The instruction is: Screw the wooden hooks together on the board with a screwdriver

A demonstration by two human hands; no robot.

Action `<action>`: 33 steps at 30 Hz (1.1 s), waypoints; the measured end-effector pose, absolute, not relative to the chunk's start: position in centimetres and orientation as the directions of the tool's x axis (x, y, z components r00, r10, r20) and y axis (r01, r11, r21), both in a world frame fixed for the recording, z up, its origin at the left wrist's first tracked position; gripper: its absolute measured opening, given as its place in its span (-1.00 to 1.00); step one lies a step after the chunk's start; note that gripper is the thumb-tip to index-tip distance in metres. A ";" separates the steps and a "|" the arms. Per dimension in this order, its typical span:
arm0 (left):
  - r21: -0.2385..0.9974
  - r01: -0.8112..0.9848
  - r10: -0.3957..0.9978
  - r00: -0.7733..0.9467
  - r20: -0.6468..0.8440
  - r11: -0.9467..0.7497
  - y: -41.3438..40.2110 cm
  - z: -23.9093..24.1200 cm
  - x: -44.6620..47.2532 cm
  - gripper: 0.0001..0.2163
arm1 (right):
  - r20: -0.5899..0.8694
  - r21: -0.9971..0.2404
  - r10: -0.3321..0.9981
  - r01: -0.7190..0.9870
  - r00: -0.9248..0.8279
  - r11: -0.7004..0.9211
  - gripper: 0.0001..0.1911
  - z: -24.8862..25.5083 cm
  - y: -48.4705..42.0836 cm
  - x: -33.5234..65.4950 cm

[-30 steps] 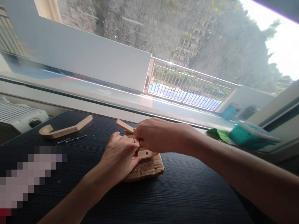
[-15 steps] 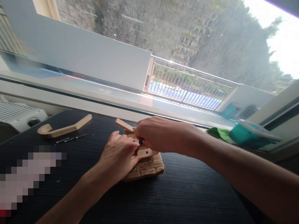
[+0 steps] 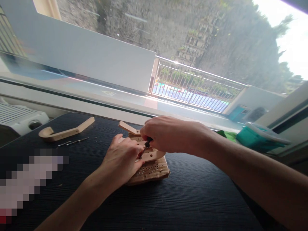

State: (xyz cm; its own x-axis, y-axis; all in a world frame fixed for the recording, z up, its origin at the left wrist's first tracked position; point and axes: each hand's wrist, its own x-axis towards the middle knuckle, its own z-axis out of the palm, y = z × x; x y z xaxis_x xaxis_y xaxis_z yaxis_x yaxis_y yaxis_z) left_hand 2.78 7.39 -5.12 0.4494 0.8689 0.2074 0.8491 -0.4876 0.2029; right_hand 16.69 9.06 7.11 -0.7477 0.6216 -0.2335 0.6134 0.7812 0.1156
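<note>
A pale wooden piece (image 3: 151, 155) with holes lies on a scrap of perforated cardboard (image 3: 150, 171) on the black table (image 3: 183, 199). My left hand (image 3: 121, 158) presses down on the wooden piece, fingers curled over it. My right hand (image 3: 166, 134) is closed around a small dark-handled tool (image 3: 147, 143), whose thin tip points down into the wood between my hands.
A second curved wooden piece (image 3: 64, 131) lies at the table's far left, with thin metal bits (image 3: 73, 142) beside it. A white appliance (image 3: 16, 118) sits at the left edge. A teal box (image 3: 258, 139) on green cloth rests on the right sill. A window is behind.
My right hand has lifted slightly, and more of the tool's dark handle shows below my fingers. My left hand has stayed on the wooden piece.
</note>
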 end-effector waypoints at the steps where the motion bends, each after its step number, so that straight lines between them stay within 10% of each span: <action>1: 0.202 0.851 0.870 0.447 0.209 -0.486 7.4 -5.1 2.8 -0.94 | -0.246 0.109 0.616 0.610 -0.748 0.785 -0.86 7.1 9.1 16.7; 33: 0.208 0.849 0.867 0.438 0.237 -0.486 7.3 -5.1 2.9 -0.94 | -0.310 0.120 0.587 0.582 -0.748 0.804 -0.90 7.0 9.4 15.9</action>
State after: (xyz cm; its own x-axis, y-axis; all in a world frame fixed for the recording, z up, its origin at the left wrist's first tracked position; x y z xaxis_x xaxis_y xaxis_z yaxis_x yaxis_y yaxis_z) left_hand 2.87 7.30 -5.12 0.4381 0.8671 0.2371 0.8490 -0.4858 0.2080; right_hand 15.85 9.39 7.05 -0.7478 0.5873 -0.3097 0.5819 0.8043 0.1201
